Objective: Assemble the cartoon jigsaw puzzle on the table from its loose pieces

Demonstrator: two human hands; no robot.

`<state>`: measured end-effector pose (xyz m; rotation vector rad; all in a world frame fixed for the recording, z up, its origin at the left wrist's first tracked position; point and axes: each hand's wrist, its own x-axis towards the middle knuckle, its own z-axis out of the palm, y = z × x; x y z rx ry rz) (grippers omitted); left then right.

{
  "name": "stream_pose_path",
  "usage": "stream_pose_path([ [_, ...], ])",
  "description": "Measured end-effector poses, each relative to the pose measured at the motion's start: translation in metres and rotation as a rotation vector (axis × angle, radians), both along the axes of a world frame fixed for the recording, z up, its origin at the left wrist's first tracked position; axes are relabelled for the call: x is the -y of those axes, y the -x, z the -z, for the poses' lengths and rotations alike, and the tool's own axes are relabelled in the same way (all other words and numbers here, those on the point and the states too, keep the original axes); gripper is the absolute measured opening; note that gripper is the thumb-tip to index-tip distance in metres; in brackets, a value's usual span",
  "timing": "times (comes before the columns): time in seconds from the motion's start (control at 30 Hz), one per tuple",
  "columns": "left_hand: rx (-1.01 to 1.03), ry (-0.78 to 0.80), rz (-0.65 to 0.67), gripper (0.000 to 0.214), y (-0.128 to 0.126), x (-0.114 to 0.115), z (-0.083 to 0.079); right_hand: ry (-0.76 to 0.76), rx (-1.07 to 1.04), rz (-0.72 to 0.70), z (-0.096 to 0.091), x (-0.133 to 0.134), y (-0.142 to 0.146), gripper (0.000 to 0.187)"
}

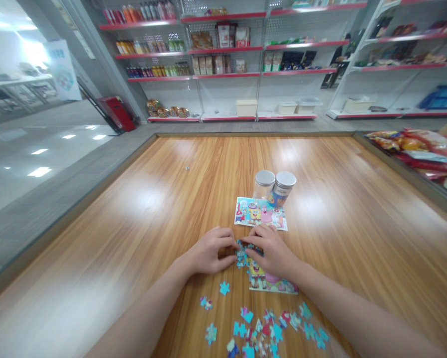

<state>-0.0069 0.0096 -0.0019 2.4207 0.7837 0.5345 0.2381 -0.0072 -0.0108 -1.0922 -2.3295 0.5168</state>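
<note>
A partly joined jigsaw puzzle (274, 284) lies on the wooden table, part of it covered by my right hand (271, 250). At its left side is a small cluster of blue puzzle pieces (241, 254), with the fingertips of my left hand (215, 250) on its left edge. My right thumb and fingers touch the same cluster from the right. Both hands are curled, fingers and thumb closing on the pieces. Just beyond them lies a printed picture sheet (261, 215) with cartoon figures. Several loose puzzle pieces (263, 330) are scattered nearer to me, between my forearms.
Two clear jars with silver lids (264, 179) stand behind the picture sheet. A tiny object (187, 168) sits far left on the table (141, 199). Snack bags (428, 151) lie beyond the right edge. Shelves of goods (223, 47) line the back, with a red box (118, 113) on the floor.
</note>
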Motion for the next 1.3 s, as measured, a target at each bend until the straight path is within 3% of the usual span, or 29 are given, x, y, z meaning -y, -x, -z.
stream_pose_path([
  [1.3, 0.038, -0.011, 0.074, 0.016, 0.0024, 0.0008, 0.0007, -0.008, -0.003, -0.033, -0.0027, 0.0030, 0.0019, 0.026],
])
